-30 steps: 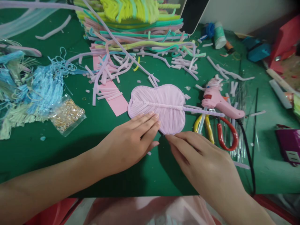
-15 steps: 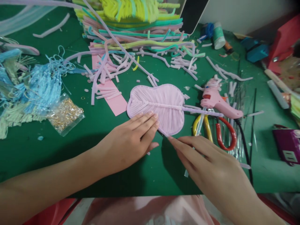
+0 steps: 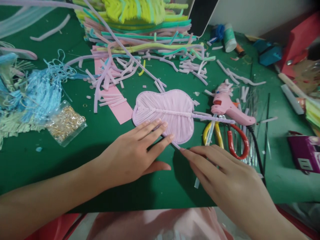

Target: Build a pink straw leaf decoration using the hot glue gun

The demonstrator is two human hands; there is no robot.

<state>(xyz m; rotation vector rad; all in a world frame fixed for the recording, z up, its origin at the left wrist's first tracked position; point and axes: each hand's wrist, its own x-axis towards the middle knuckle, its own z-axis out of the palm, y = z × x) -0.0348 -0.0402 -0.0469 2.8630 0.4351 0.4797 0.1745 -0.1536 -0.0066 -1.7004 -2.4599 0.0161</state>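
Touching a lobed, ribbed lilac fan (image 3: 170, 109), left hand (image 3: 133, 153) lies spread; right hand (image 3: 221, 171) pinches a strip (image 3: 176, 145)

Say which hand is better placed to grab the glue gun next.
Right, most likely: the right hand is nearer the glue gun, though it pinches a lilac strip it would need to release. The left hand rests on the lilac piece, farther away.

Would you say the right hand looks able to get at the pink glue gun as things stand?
Probably yes: the pink glue gun lies beyond the right hand with its handle uncovered, though that hand holds a lilac strip and a lilac stem runs close by.
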